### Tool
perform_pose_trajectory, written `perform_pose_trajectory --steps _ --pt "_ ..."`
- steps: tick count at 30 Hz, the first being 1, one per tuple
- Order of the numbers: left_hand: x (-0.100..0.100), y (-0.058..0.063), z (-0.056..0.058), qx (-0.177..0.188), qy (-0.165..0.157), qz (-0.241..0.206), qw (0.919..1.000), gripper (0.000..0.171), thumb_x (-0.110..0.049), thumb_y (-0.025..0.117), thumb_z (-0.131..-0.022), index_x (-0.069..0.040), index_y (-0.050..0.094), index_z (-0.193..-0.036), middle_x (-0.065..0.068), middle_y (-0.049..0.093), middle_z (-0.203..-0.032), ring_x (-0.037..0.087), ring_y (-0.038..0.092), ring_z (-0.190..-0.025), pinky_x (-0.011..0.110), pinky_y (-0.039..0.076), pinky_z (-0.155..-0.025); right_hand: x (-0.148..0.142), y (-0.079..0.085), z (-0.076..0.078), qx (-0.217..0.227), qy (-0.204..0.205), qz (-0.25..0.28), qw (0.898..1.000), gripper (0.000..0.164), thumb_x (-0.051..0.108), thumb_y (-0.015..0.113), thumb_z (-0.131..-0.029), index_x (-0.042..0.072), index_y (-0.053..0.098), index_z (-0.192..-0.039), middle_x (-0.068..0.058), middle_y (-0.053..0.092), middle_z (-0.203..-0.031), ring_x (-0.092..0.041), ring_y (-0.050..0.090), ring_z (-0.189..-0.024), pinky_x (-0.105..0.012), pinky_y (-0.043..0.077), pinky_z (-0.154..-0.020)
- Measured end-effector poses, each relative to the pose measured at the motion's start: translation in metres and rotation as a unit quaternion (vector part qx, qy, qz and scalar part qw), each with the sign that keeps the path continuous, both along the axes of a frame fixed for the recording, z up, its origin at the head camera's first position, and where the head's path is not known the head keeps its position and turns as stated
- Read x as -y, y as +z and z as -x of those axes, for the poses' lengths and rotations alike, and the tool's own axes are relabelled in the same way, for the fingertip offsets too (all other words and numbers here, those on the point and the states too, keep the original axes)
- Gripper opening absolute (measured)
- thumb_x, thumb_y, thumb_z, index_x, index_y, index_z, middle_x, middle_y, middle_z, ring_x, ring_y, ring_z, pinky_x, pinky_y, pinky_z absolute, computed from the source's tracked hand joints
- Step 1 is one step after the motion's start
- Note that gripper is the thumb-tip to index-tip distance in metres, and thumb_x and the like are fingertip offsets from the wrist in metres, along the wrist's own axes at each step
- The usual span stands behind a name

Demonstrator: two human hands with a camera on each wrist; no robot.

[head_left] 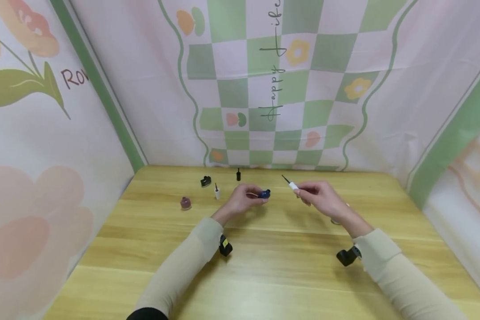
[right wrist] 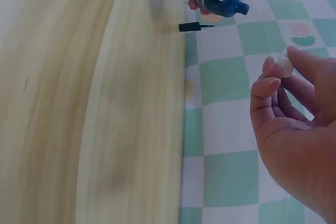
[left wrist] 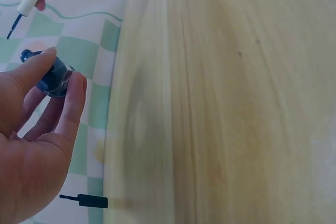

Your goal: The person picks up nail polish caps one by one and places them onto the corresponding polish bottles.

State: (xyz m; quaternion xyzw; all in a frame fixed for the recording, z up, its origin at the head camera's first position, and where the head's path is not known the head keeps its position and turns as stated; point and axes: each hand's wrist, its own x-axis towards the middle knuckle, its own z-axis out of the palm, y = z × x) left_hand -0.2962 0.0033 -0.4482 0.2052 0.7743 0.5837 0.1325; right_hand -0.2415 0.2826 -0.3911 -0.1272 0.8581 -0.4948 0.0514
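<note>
1. The blue bottle is in the air, above the far half of the wooden table, near the middle of its width. It is open and leans, with its neck upward and toward the right.
2. The left hand pinches this bottle between the thumb and the fingers, and the neck stays free of them.
3. The white-capped brush is also in the air, apart from the bottle. Its tip points upward and toward the left.
4. The right hand has the thumb and fingertips clamped on the white cap, and no finger touches the bristles.
5. To do this well, in my judgement, the bottle should be held more upright, so the liquid does not come to the lip. If brush and neck are brought together, the tip should be turned downward and centred on the opening, without scraping the rim.
6. By the far edge, a black-capped brush stands with its tip up; another white brush stands nearer, to its left.
7. Toward the far left corner are a black object, too small to identify, and a purple bottle, nearer the left edge.
</note>
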Motion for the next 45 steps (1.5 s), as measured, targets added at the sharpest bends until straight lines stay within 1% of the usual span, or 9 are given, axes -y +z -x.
perform_pose_trajectory --steps 5,12,16,22,25,31,35,40,45 --pt "0.0013 -0.0027 0.0001 -0.001 0.002 0.004 1.0000 0.026 -0.017 0.084 -0.086 -0.009 0.074 -0.110 0.002 0.072 -0.107 0.016 0.070 -0.095 0.030 0.058 -0.087 -0.0011 -0.0039 -0.0002 -0.002 0.017 0.004 1.000 0.033 0.021 0.059 -0.106 -0.004 0.066 -0.127 -0.012 0.062 -0.086 -0.024 0.056 -0.074 -0.026 0.048 -0.059" --pt "0.0015 -0.0033 -0.0011 0.000 0.002 0.003 1.0000 0.026 -0.015 0.085 -0.085 -0.011 0.075 -0.108 0.001 0.072 -0.107 0.016 0.070 -0.094 0.030 0.059 -0.085 -0.0009 -0.0054 -0.0011 -0.008 0.027 -0.007 1.000 0.031 0.019 0.059 -0.106 -0.003 0.067 -0.125 -0.009 0.058 -0.082 -0.016 0.049 -0.068 -0.024 0.043 -0.055" --pt "0.0012 -0.0036 -0.0019 0.008 0.002 -0.005 1.0000 0.027 -0.014 0.085 -0.084 -0.012 0.076 -0.109 0.002 0.072 -0.106 0.018 0.070 -0.095 0.031 0.059 -0.085 -0.0001 -0.0056 -0.0020 -0.013 0.017 -0.017 1.000 0.031 0.023 0.062 -0.104 0.000 0.070 -0.123 -0.010 0.060 -0.085 -0.017 0.051 -0.071 -0.024 0.046 -0.058" --pt "0.0007 -0.0046 -0.0027 0.014 0.004 -0.019 0.9997 0.028 -0.011 0.087 -0.082 -0.012 0.077 -0.108 0.003 0.073 -0.105 0.019 0.071 -0.094 0.031 0.060 -0.083 0.0006 -0.0042 -0.0041 -0.024 0.011 -0.025 0.999 0.031 0.027 0.066 -0.102 0.003 0.073 -0.120 -0.012 0.070 -0.107 -0.017 0.061 -0.084 -0.032 0.054 -0.071" --pt "0.0005 -0.0050 -0.0024 0.014 0.007 -0.019 0.9997 0.028 -0.012 0.087 -0.081 -0.012 0.077 -0.106 0.002 0.073 -0.104 0.019 0.071 -0.093 0.031 0.060 -0.082 -0.0002 -0.0052 -0.0044 -0.031 0.020 -0.031 0.999 0.030 0.025 0.066 -0.102 0.003 0.073 -0.121 -0.015 0.071 -0.113 -0.017 0.063 -0.087 -0.033 0.056 -0.072" --pt "0.0000 -0.0052 -0.0018 0.008 0.014 -0.011 0.9998 0.027 -0.013 0.088 -0.080 -0.013 0.078 -0.105 0.001 0.073 -0.104 0.018 0.071 -0.092 0.031 0.060 -0.081 0.0004 -0.0038 -0.0064 -0.027 0.027 -0.034 0.999 0.028 0.025 0.068 -0.101 0.005 0.074 -0.119 -0.018 0.070 -0.110 -0.020 0.061 -0.082 -0.030 0.053 -0.066" --pt "-0.0007 -0.0051 -0.0017 0.010 0.013 -0.014 0.9998 0.026 -0.013 0.088 -0.080 -0.013 0.078 -0.105 0.001 0.073 -0.104 0.018 0.071 -0.092 0.031 0.060 -0.081 0.0003 -0.0047 -0.0068 -0.028 0.031 -0.038 0.998 0.027 0.022 0.067 -0.101 0.003 0.073 -0.120 -0.017 0.070 -0.109 -0.019 0.059 -0.079 -0.027 0.050 -0.062" --pt "-0.0015 -0.0058 -0.0018 0.014 0.007 -0.013 0.9998 0.026 -0.014 0.088 -0.080 -0.015 0.078 -0.104 0.001 0.073 -0.103 0.018 0.071 -0.092 0.031 0.060 -0.081 0.0008 -0.0057 -0.0069 -0.033 0.032 -0.042 0.998 0.027 0.022 0.068 -0.101 0.003 0.073 -0.120 -0.015 0.071 -0.107 -0.019 0.058 -0.078 -0.026 0.048 -0.062" --pt "-0.0029 -0.0067 -0.0021 0.011 0.002 -0.015 0.9998 0.026 -0.013 0.088 -0.081 -0.015 0.078 -0.104 0.001 0.074 -0.103 0.018 0.071 -0.092 0.032 0.060 -0.082 0.0015 -0.0066 -0.0073 -0.033 0.032 -0.044 0.998 0.027 0.023 0.068 -0.101 0.005 0.074 -0.119 -0.015 0.071 -0.106 -0.023 0.058 -0.079 -0.026 0.048 -0.062"
